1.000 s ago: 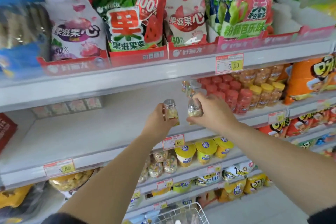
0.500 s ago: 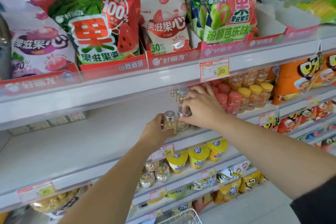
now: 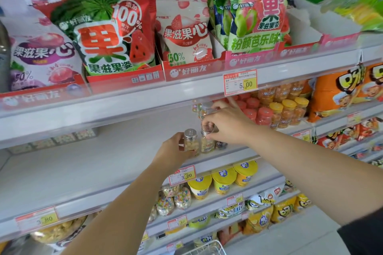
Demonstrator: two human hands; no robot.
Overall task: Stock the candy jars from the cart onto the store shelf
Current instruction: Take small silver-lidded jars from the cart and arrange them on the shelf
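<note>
The smooth white shelf (image 3: 103, 161) ran below glossy, crinkled bags, the watermelon bag (image 3: 103, 33) printed "100%". Rows of plastic red-lidded jars (image 3: 264, 115) stood at its right. The left grip (image 3: 172, 151) wrapped a small clear cylindrical candy jar (image 3: 191, 143) with a ribbed silver cap, near the shelf's front edge; just beside it, the right grip (image 3: 230, 128) pinched a second jar (image 3: 207, 144) by its cap. The upper price tag (image 3: 240, 82) read "5.00", the lower price tag (image 3: 182, 175) "3.00".

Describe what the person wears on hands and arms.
The left hand and right hand are bare: no gloves, rings or watch show. Forearms are uncovered. A dark sleeve shows on the right arm at the frame's corner; none shows on the left.
</note>
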